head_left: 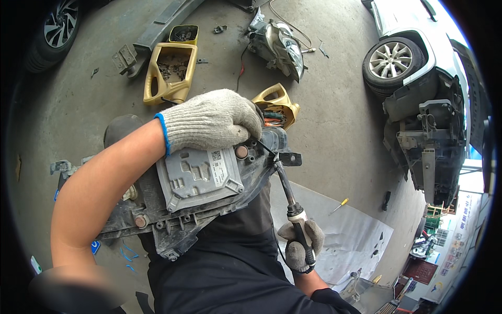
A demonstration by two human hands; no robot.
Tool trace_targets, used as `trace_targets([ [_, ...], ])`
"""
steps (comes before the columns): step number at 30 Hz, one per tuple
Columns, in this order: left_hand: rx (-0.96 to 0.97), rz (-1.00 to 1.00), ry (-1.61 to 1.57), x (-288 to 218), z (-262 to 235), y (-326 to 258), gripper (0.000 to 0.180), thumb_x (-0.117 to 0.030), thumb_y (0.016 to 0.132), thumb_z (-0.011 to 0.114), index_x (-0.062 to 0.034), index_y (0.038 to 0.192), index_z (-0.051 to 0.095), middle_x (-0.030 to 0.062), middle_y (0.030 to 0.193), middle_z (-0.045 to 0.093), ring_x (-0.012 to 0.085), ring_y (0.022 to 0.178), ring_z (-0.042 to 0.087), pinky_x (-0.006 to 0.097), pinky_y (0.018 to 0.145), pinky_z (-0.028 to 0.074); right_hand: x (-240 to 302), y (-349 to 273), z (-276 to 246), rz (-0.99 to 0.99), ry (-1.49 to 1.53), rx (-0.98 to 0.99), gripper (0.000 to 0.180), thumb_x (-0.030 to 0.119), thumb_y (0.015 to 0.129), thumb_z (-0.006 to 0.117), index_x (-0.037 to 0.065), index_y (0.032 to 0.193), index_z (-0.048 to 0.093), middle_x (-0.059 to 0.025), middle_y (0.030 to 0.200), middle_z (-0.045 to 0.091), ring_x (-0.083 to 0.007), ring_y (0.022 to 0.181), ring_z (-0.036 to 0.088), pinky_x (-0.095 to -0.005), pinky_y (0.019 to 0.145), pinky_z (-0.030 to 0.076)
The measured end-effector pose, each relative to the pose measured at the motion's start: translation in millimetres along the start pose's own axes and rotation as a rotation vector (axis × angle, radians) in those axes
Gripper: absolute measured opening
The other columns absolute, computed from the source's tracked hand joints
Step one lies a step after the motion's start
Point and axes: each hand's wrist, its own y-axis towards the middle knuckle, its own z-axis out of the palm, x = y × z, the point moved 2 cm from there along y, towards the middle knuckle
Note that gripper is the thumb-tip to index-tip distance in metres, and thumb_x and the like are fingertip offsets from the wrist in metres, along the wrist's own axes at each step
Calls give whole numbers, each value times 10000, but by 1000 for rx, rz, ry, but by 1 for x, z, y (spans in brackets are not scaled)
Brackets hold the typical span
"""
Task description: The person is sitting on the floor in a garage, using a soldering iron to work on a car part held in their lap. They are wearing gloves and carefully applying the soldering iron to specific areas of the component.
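Note:
Across my lap lies a dark plastic headlight housing point(178, 238), with a grey metal control module point(198, 175) fixed on its back. My left hand point(217, 121), in a knitted white glove with a blue cuff, rests over the housing's far edge. Its closed fingers pinch a thin black rod point(265, 148) that slants down to a black mounting tab point(290, 159). Lower right, my gloved right hand point(302, 246) wraps round the dark handle of a soldering iron point(285, 186). The iron points upward, its tip beside the tab and the rod's end. The left fingertips are partly hidden.
Cut-open yellow jugs point(171, 73) with small parts stand ahead; another yellow jug point(282, 102) holds tools. Beyond lies a second headlight point(280, 47). A pale sheet point(334, 225) with a yellow-handled screwdriver point(340, 205) covers floor at right. A white car point(418, 47) is far right.

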Motion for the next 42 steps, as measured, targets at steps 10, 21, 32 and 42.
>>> trace_targets([
  [10,64,-76,11,-5,-4,1,294,-149,908,635,-70,1118,824,164,1130,770,319,1067,732,412,1009,555,1,2,-1,-4,-12,5,593,134,987,732,-8,1501,471,-270,1192,714,-306,961,770,-442,878,620],
  [21,9,-21,-13,-2,-1,0,262,-76,880,661,-16,1090,806,136,1032,754,311,973,732,402,908,564,5,4,-1,43,-52,36,732,310,984,799,85,1569,420,-207,1269,690,-267,1016,741,-426,869,616],
  [32,14,-15,0,-2,-1,0,267,-86,891,660,-23,1104,807,135,1031,751,308,977,729,398,905,563,7,6,-1,43,-119,72,722,319,1006,769,85,1576,392,-232,1220,693,-270,974,744,-413,849,615],
  [42,23,-18,1,-2,-1,1,264,-82,887,661,-25,1098,808,135,1028,752,308,976,729,398,907,563,12,13,3,19,-122,31,566,152,973,758,52,1482,532,-224,1113,743,-283,907,768,-410,816,619],
])
